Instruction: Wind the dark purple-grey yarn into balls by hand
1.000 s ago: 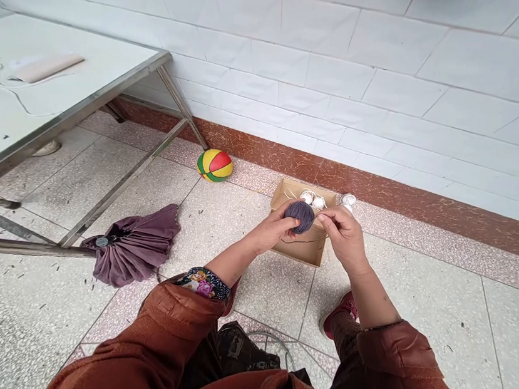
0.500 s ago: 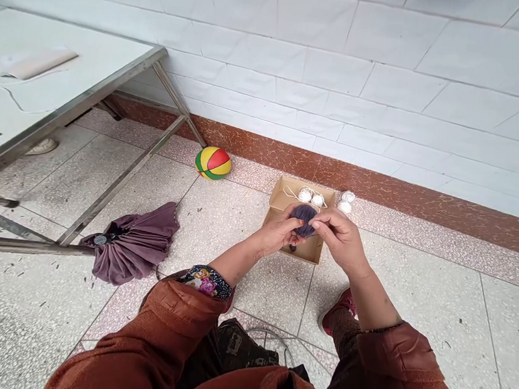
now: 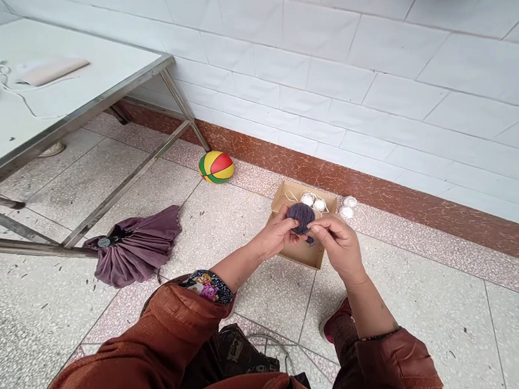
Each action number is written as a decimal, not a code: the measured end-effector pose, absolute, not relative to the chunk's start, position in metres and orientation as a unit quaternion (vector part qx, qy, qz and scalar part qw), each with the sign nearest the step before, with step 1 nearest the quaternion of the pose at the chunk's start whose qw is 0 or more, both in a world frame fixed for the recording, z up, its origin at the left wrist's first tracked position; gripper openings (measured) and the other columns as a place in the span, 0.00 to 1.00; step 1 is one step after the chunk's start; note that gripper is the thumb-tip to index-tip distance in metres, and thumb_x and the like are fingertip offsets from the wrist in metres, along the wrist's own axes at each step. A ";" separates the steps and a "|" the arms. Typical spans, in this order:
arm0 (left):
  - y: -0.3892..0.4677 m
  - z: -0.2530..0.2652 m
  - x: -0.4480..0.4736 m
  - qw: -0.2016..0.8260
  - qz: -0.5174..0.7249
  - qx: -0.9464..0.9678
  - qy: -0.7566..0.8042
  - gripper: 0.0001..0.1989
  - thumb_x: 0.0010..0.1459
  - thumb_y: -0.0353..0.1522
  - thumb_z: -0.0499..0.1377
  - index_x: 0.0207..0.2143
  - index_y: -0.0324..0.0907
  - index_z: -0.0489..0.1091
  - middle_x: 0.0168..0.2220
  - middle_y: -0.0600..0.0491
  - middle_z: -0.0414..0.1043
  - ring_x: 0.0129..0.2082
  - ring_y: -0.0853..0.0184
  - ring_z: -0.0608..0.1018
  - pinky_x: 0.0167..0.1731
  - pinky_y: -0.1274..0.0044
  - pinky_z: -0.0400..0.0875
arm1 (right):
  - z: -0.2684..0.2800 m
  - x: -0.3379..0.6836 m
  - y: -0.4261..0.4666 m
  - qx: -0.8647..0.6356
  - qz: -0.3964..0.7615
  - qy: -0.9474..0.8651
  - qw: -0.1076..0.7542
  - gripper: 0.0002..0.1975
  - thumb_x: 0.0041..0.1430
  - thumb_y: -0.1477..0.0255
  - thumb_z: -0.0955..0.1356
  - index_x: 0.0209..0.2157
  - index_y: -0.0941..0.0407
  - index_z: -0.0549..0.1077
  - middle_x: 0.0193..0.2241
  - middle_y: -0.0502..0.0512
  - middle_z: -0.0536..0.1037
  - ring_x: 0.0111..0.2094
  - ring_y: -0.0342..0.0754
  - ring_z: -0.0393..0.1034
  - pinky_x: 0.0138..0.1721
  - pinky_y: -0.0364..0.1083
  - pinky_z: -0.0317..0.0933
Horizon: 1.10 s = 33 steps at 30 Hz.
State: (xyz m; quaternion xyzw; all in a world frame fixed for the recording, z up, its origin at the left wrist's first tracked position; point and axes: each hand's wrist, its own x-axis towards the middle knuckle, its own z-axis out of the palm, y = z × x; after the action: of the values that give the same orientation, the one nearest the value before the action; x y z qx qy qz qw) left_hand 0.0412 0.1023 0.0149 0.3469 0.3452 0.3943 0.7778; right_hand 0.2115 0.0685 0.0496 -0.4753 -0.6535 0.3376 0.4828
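A dark purple-grey ball of yarn [image 3: 301, 216] is held in my left hand [image 3: 277, 234], whose fingers wrap round its left and lower side. Close against the ball's right side, the thumb and forefinger of my right hand [image 3: 339, 241] are pinched together; any strand between them is too fine to make out. Below both hands an open cardboard box [image 3: 296, 257] stands on the floor. At its back lie two white yarn balls [image 3: 313, 201] with loose white strands. A small dark piece [image 3: 310, 241] shows in the box, partly hidden by my hands.
More white balls [image 3: 347, 208] sit on the floor right of the box. A striped toy ball [image 3: 216, 167] rests by a leg of the metal-framed table [image 3: 125, 91] on the left. A folded purple umbrella [image 3: 139, 246] lies on the floor. The tiled wall [image 3: 392, 116] rises behind.
The yarn ball has turned and moved slightly in my left hand. My right hand stays pinched beside it. The whole view has shifted a little, showing more of the table.
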 end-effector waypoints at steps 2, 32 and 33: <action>0.100 0.016 0.040 0.793 0.349 0.377 0.327 0.31 0.52 0.33 0.60 0.59 0.48 0.60 0.41 0.53 0.73 0.28 0.71 0.78 0.26 0.80 0.62 | 0.045 0.215 0.073 -0.513 0.308 -0.621 0.506 0.08 0.65 0.64 0.69 0.33 0.50 0.79 0.31 0.52 0.79 0.34 0.50 0.72 0.42 0.52 0.66; 0.102 0.036 0.032 0.837 0.411 0.270 0.238 0.32 0.48 0.30 0.67 0.58 0.44 0.67 0.47 0.47 0.76 0.44 0.60 0.79 0.47 0.69 0.69 | 0.000 0.214 0.088 -0.596 0.293 -0.655 0.361 0.09 0.65 0.66 0.63 0.36 0.53 0.73 0.35 0.56 0.78 0.36 0.52 0.71 0.38 0.48 0.63; 0.103 0.035 0.031 0.820 0.429 0.275 0.261 0.31 0.48 0.30 0.67 0.56 0.44 0.68 0.47 0.48 0.76 0.45 0.62 0.78 0.49 0.69 0.68 | -0.001 0.213 0.088 -0.588 0.292 -0.668 0.350 0.10 0.66 0.65 0.62 0.36 0.53 0.72 0.34 0.56 0.78 0.35 0.52 0.72 0.38 0.48 0.64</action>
State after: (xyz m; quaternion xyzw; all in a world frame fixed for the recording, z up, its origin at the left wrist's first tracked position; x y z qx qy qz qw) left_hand 0.0310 0.1031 0.0351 0.2751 0.2610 0.4287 0.8200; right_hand 0.2125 0.0881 -0.0008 -0.5877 -0.6685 0.2918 0.3502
